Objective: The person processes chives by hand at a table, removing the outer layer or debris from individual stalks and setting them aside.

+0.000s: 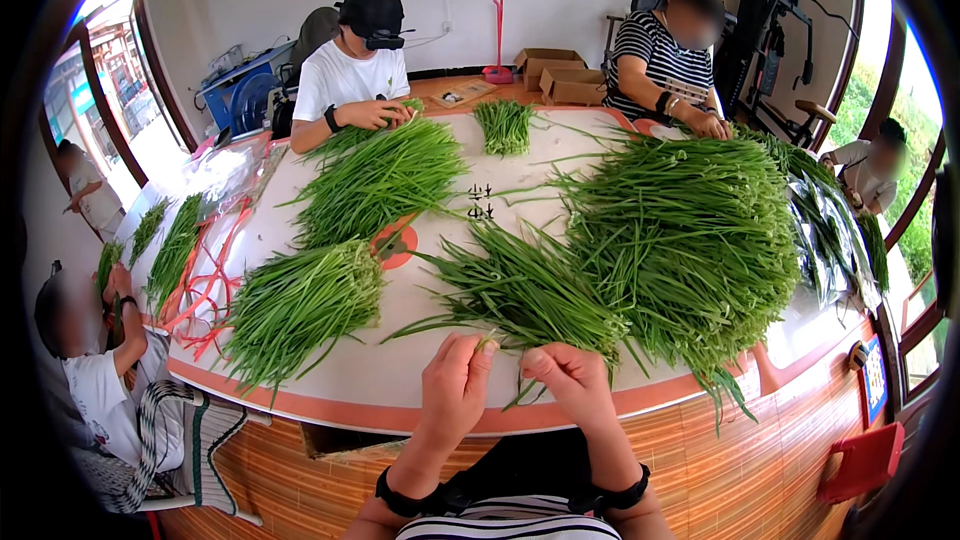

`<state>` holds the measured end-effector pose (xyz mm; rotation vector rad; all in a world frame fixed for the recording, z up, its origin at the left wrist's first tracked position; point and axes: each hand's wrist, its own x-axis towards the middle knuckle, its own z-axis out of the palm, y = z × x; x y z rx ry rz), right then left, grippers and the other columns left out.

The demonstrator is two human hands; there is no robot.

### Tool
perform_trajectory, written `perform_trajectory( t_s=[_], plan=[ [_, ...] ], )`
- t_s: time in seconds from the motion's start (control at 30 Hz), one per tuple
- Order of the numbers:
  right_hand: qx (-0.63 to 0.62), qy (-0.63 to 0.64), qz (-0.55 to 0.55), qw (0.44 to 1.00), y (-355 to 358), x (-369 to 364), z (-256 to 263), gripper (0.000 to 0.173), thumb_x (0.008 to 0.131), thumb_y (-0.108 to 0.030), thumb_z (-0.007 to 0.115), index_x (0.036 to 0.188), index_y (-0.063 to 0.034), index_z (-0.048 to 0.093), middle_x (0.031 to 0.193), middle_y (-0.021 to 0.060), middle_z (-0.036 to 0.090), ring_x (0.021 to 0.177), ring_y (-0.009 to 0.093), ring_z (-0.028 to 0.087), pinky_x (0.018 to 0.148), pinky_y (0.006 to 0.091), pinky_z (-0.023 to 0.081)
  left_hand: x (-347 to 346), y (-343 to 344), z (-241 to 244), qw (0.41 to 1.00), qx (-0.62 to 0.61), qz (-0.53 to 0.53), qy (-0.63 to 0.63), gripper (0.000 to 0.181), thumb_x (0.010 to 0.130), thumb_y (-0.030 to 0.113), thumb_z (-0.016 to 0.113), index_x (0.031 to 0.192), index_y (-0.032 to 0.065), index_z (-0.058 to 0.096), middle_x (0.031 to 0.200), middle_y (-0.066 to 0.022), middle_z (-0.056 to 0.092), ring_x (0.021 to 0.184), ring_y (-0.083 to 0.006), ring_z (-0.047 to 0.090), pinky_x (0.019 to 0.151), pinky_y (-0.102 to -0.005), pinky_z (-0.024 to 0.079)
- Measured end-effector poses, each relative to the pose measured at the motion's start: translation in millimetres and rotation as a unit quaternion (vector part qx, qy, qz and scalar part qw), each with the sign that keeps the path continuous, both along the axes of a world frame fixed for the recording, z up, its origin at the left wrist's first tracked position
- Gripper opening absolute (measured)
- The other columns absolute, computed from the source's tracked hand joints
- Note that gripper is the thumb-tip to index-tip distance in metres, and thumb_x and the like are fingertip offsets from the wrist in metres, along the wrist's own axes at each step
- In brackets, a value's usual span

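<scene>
Both of my hands are raised over the front edge of the table, a small gap between them. My left hand (455,382) pinches a small pale-green piece of chive (489,338) between thumb and fingertips. Curled up just to its right is my right hand (571,384); whether anything is inside its fingers is hidden. A few green blades show below it. Right behind my hands lies a loose bunch of garlic chives (525,285), cut ends toward the right. A much bigger heap of chives (682,240) spreads to the right, and a neat pile of chives (307,307) lies to the left.
Across the white table (420,382), one person (352,75) handles a chive pile (382,172); another person (664,52) reaches into the big heap. A small bundle (502,127) lies between them. Red ties (214,277) and plastic bags (225,172) are at left. More people sit at both sides.
</scene>
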<state>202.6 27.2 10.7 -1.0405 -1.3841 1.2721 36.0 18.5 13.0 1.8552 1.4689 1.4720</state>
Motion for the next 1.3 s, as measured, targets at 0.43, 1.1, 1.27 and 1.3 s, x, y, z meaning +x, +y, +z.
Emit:
perform_trajectory(
  t_s=[0.43,1.1,1.27,1.3],
  plan=[
    [-0.04,0.024,0.05,0.998,-2.8,-2.7,-11.6,0.007,0.085,-0.005,0.064,0.084,0.0008,0.061,0.075,-0.0031,0.057,0.068,0.004,0.049,0.061,0.0182,0.04,5.0,-3.0,-3.9,1.0,-0.002,-0.02,-0.007,0.011,0.091,0.011,0.058,0.093,-0.0001,0.059,0.075,-0.0122,0.054,0.06,-0.0285,0.052,0.055,-0.0322,0.044],
    [0.085,0.011,-0.109,0.99,-1.6,0.3,-17.8,0.016,0.084,-0.011,0.069,0.094,0.001,0.067,0.084,0.0043,0.064,0.076,0.011,0.057,0.07,0.0237,0.046,13.3,-7.7,-6.8,1.0,-0.003,-0.023,-0.005,0.012,0.091,0.012,0.058,0.093,0.0,0.059,0.074,-0.0102,0.052,0.057,-0.0228,0.049,0.053,-0.03,0.041],
    [0.092,-0.002,-0.055,0.994,-10.0,-5.2,-14.1,0.013,0.085,-0.011,0.068,0.092,-0.0002,0.068,0.082,0.0035,0.063,0.074,0.011,0.056,0.068,0.0235,0.046,14.0,-12.4,-19.5,0.984,-0.135,-0.073,-0.089,0.015,0.093,0.014,0.056,0.091,-0.0007,0.058,0.065,-0.0072,0.05,0.056,-0.0147,0.048,0.053,-0.0275,0.04],
    [0.103,-0.015,-0.056,0.993,-8.6,-4.0,-15.9,0.013,0.085,-0.011,0.068,0.092,-0.0003,0.068,0.081,0.0035,0.063,0.074,0.01,0.056,0.068,0.0235,0.046,12.5,-13.6,-20.1,0.972,-0.184,-0.091,-0.115,0.017,0.094,0.015,0.056,0.091,-0.0007,0.059,0.063,-0.0059,0.05,0.055,-0.0127,0.048,0.053,-0.0269,0.04]
  ],
)
